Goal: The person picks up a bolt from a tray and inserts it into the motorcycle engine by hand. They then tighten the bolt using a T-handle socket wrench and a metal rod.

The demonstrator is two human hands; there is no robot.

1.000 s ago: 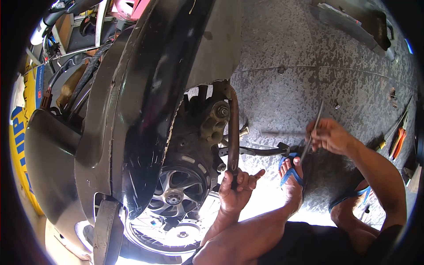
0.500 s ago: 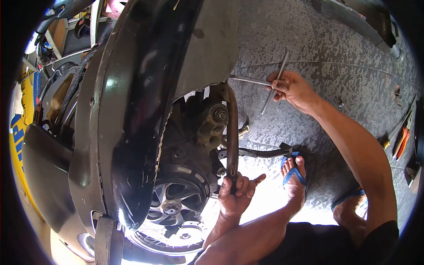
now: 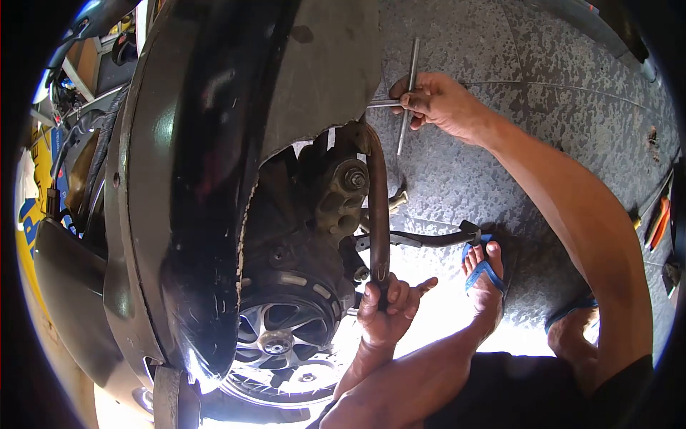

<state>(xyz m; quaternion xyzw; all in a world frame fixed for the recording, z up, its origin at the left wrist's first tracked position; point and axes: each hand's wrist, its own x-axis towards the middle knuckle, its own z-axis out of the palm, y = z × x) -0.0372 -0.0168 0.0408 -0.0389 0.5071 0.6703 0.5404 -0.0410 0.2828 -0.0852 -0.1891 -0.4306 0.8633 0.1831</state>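
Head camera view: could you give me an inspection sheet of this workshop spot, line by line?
Surface: grey speckled tiled floor, sunlit patch near the feet.
Job's things: motorcycle rear end with black mudguard, spoked wheel hub, brown curved bar beside the hub; cross-shaped metal wrench.
Clutter: orange-handled hand tools at the right edge, a bolt on the floor.
Hands: left hand has its fingers wrapped round the lower end of the bar; right hand grips the wrench at its crossing, raised near the mudguard.
Cables: dark wiring bundle at upper left.
Surroundings: person's feet in blue sandals; yellow panel at left.
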